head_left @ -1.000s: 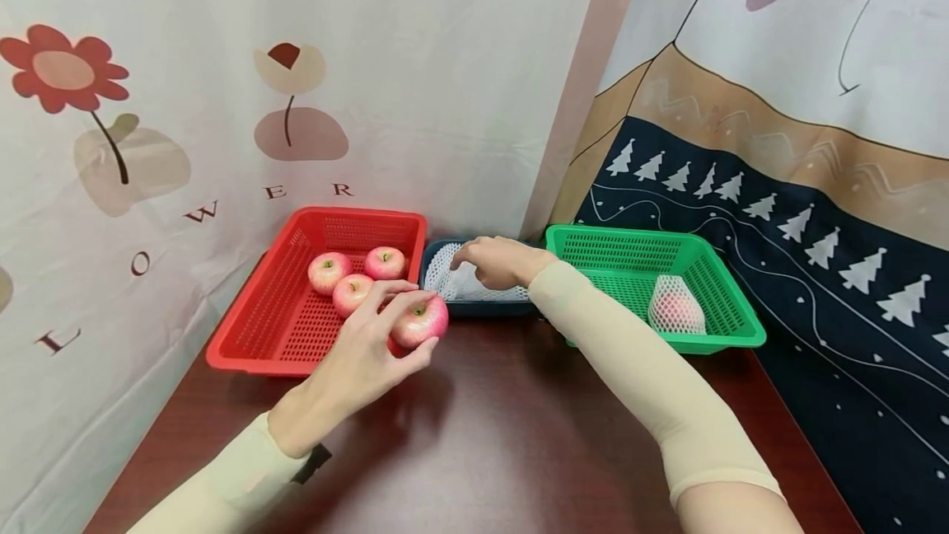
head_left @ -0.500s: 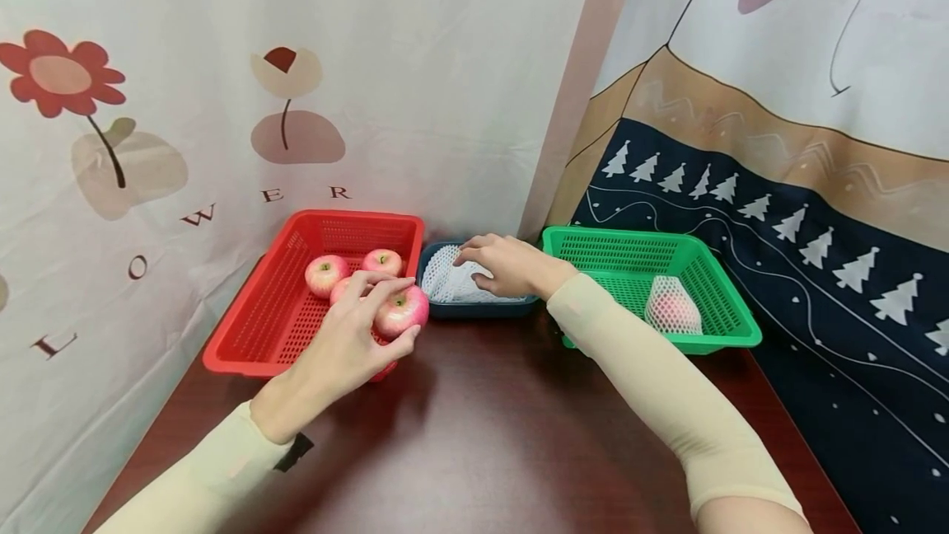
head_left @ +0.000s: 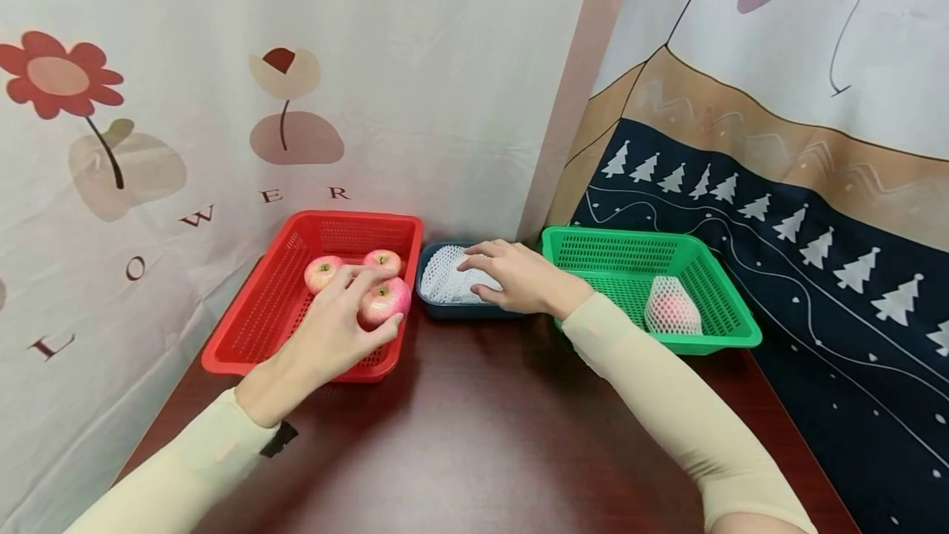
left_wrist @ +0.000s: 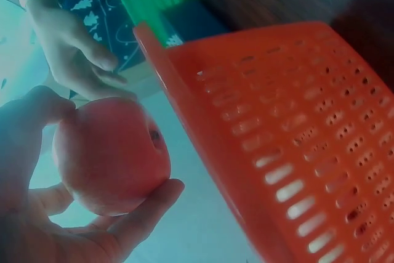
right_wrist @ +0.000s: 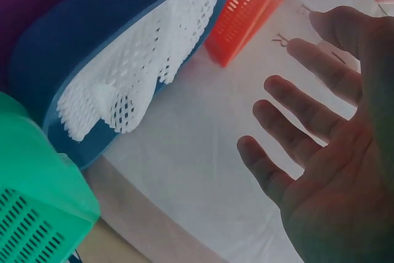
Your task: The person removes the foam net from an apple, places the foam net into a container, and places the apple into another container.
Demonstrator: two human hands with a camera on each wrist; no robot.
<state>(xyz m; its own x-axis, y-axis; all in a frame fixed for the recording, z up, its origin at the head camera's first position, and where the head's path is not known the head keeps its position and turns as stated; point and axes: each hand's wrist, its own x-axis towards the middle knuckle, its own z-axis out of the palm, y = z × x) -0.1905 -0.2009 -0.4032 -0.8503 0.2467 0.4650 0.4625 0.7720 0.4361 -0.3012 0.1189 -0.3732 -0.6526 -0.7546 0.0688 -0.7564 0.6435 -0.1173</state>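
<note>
My left hand (head_left: 322,344) grips a pink-red apple (head_left: 387,301) between thumb and fingers, at the right side of the red basket (head_left: 230,348). The left wrist view shows this apple (left_wrist: 111,158) beside the basket's rim, its stem hollow turned toward the rim. Other apples (head_left: 323,274) lie in the red basket, partly hidden behind my hand. Over the dark blue tray (head_left: 470,311) hovers my right hand (head_left: 522,280), fingers spread and holding nothing. White foam fruit nets (head_left: 447,277) fill that tray. In the right wrist view the palm (right_wrist: 345,183) faces the camera, apart from the nets.
On the right stands a green basket (head_left: 630,252) holding one apple in a white foam net (head_left: 672,309). All three containers line the back of the dark brown table (head_left: 474,435). Printed curtains (head_left: 445,64) hang behind them.
My left hand has moved left with the apple, closer over the red basket. The right hand has drawn slightly to the right, and its curled fingers have spread above the foam nets.
</note>
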